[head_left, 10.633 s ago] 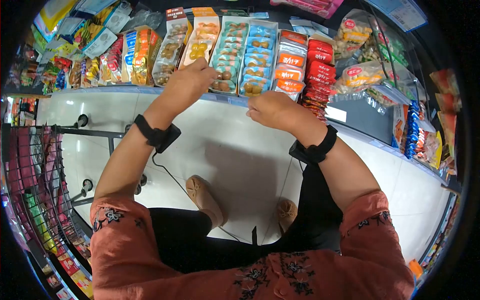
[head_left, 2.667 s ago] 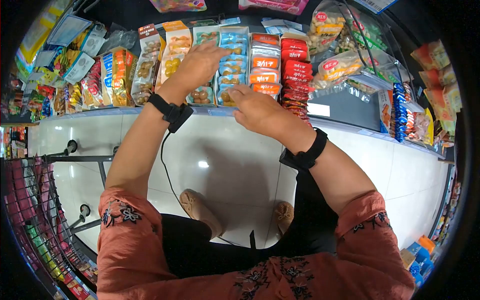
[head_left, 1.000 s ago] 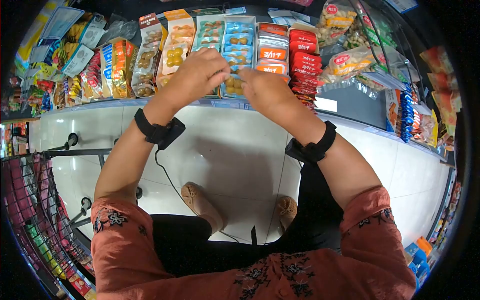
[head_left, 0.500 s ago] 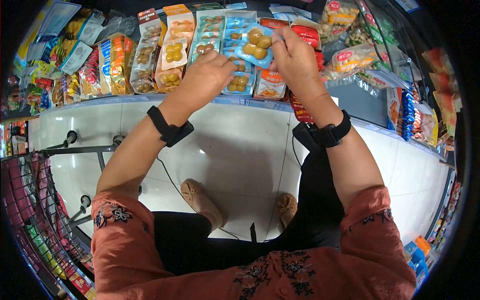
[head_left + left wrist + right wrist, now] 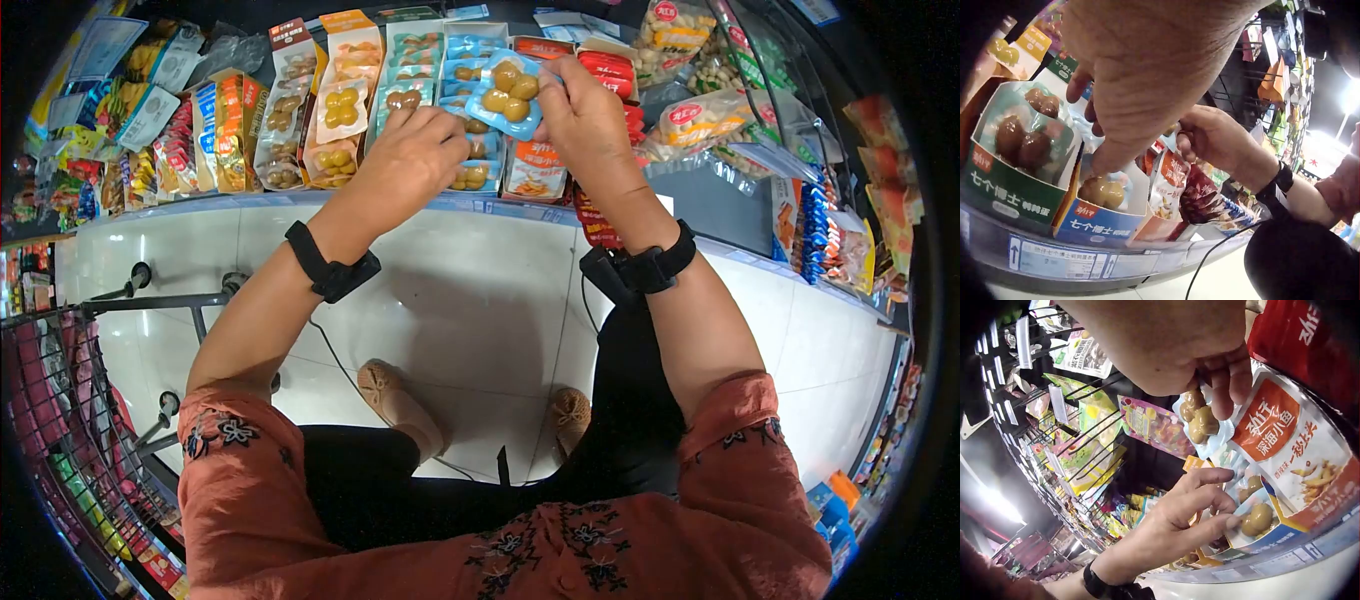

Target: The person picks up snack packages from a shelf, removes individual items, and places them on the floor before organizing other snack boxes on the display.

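My right hand (image 5: 592, 118) pinches a blue pack of quail eggs (image 5: 508, 92), tilted above the display boxes with its clear face showing several brown eggs. Fingers and thumb grip the right edge of the pack. My left hand (image 5: 412, 160) reaches over the blue box (image 5: 1099, 226) of similar packs. In the right wrist view, its fingers are spread and slightly bent, the tips at the upright packs (image 5: 1256, 519) in that box. To its left stands a green box (image 5: 1015, 197) holding teal packs of darker eggs. The left palm covers part of both boxes in the head view.
Right of the blue box are white-and-orange fish snack pouches (image 5: 537, 168) and red packets (image 5: 606, 75). Orange (image 5: 345, 100) and brown (image 5: 288, 110) boxes of egg packs stand left. Bags of pale snacks (image 5: 700, 118) lie right. A wire cart (image 5: 70, 400) stands at lower left.
Since a second ago, the right hand has lifted a blue quail egg pack out of the box, up and to the right; it has since shifted slightly left. The left hand stays at the boxes.
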A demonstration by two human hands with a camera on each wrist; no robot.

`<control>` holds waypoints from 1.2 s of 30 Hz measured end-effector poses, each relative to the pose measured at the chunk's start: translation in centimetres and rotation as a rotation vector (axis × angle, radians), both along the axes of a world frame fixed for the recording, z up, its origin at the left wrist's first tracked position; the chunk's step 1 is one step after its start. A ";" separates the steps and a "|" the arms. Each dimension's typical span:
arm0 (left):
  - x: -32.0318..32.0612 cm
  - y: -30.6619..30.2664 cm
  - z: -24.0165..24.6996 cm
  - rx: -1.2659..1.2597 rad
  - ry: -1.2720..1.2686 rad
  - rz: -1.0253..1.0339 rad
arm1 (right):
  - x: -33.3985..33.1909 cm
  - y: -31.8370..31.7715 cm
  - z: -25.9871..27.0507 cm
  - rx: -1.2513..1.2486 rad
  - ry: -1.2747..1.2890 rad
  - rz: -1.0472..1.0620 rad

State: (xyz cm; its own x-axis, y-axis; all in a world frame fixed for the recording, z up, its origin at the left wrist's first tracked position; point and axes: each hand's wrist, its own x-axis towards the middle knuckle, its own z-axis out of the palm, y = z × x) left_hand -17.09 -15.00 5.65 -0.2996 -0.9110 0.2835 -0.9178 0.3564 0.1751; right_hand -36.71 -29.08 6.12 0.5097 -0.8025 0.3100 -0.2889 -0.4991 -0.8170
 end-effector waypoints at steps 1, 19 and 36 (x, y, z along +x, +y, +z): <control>0.2 0.0 0.0 0.048 0.008 -0.011 | 0.1 0.1 0.1 0.017 -0.002 0.000; 0.1 -1.1 -0.5 0.033 0.071 0.045 | 0.7 -0.3 1.4 0.321 -0.216 -0.002; 0.9 -0.8 -0.6 -0.022 0.090 0.127 | 1.6 -1.0 0.1 0.341 -0.202 -0.024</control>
State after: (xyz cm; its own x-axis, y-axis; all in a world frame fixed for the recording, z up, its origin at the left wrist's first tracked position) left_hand -16.21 -15.81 5.05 -0.1545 -0.9332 0.3244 -0.9367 0.2428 0.2523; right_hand -35.15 -30.06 6.27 0.4453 -0.8879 0.1158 -0.1136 -0.1844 -0.9763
